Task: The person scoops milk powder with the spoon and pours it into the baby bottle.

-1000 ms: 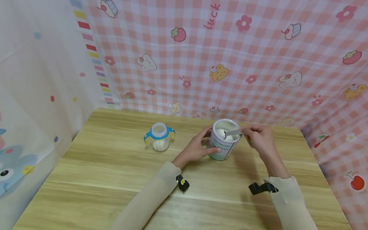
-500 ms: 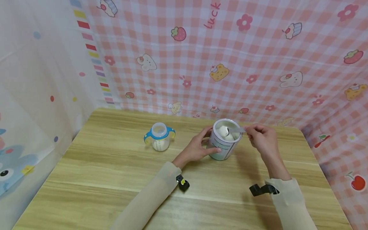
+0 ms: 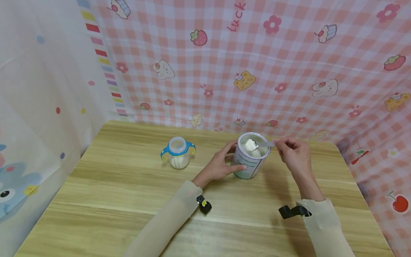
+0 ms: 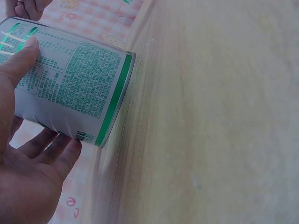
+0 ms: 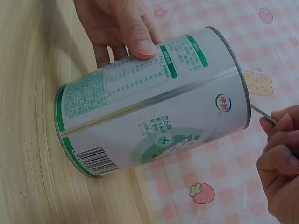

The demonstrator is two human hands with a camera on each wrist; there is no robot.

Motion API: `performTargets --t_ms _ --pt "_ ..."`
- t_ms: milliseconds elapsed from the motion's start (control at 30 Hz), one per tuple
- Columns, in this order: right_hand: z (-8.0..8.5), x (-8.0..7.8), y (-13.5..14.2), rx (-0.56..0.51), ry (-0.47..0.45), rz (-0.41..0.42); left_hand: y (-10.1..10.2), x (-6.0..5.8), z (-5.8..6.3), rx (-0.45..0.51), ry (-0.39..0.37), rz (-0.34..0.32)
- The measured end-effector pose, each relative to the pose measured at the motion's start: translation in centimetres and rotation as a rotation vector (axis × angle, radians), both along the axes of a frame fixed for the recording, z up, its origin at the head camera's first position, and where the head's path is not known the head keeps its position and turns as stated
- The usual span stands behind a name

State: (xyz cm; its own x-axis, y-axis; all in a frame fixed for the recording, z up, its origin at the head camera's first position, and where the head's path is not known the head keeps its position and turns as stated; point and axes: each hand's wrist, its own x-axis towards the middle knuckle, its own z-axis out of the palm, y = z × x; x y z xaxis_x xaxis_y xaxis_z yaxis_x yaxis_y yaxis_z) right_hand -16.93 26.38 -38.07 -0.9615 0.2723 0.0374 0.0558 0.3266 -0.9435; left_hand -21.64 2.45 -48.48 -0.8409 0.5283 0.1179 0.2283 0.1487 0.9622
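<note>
A white-and-green milk powder can point(image 3: 248, 168) stands with its top uncovered on the table. My left hand point(image 3: 218, 165) grips its left side, thumb across the front; the left wrist view shows fingers round the can point(image 4: 79, 79). Between thumb and fingers, my right hand point(image 3: 293, 154) pinches the handle of a scoop point(image 3: 265, 144) just right of the rim. Heaped white powder point(image 3: 250, 144) sits on the scoop's bowl, inside the can's mouth. In the right wrist view, only the scoop's thin handle point(image 5: 264, 115) shows beyond the rim.
Left of the can stands a lidless baby bottle point(image 3: 178, 154) with blue handles and white contents low inside. Behind the wooden table point(image 3: 128, 192) hangs a pink checked cloth point(image 3: 218, 71), close to its back edge. A white curtain point(image 3: 64, 85) hangs at the left.
The scoop has risen out of the powder and now carries a white heap within the can's mouth. My right hand shifted slightly right and up; the left hand and can stayed put.
</note>
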Motion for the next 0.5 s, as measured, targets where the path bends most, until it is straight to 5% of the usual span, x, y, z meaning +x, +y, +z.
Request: performTargets --t_ms 500 --pt "0.01 -0.17 0.37 -0.287 -0.023 0.004 -0.02 0.05 0.14 0.002 0.002 0.001"
